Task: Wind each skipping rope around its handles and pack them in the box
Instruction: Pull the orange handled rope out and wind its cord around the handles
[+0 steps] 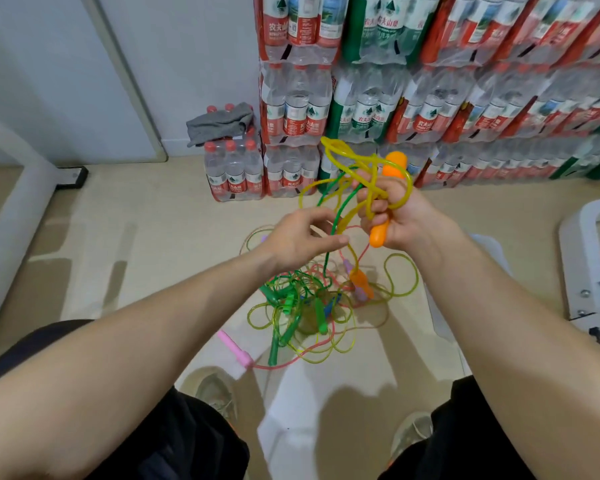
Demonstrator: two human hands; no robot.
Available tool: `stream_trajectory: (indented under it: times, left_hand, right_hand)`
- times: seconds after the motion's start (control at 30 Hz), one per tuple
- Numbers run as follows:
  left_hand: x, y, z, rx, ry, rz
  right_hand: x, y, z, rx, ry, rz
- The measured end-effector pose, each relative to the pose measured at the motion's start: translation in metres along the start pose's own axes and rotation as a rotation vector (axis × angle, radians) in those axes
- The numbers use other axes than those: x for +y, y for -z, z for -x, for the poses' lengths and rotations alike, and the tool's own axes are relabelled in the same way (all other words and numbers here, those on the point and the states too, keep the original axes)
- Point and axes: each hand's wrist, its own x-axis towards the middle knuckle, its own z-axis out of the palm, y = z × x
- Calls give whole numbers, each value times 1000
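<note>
My right hand (394, 216) grips an orange handle (380, 233) upright, with loops of yellow rope (336, 150) tangled over its fingers. A second orange handle (361, 280) dangles below on the same rope. My left hand (303, 239) pinches strands of yellow and green rope (340, 206) just left of the right hand. On the floor beneath lies a tangled pile of ropes with green handles (288, 303), a pink handle (234, 348) and a purple one. No box is clearly in view.
Shrink-wrapped packs of water bottles (430, 98) are stacked along the back wall, one low pack (234, 171) with a grey cloth on top. A white frame (589, 265) stands at the right, a white post at the left. My shoes and knees are below.
</note>
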Motion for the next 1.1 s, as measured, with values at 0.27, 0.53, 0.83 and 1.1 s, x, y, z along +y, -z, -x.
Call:
stream_trajectory:
  times: [0.27, 0.53, 0.83, 1.1]
  left_hand:
    - [1, 7, -5, 132, 7, -107]
    - [32, 37, -9, 277, 200, 299]
    - [49, 52, -24, 395, 487, 1289]
    - [44, 50, -16, 321, 505, 855]
  right_hand:
    - [-1, 5, 3, 106, 129, -42]
    - [10, 25, -8, 140, 78, 150]
    - [39, -8, 10, -227, -237, 400]
    - [37, -14, 1, -198, -30, 228]
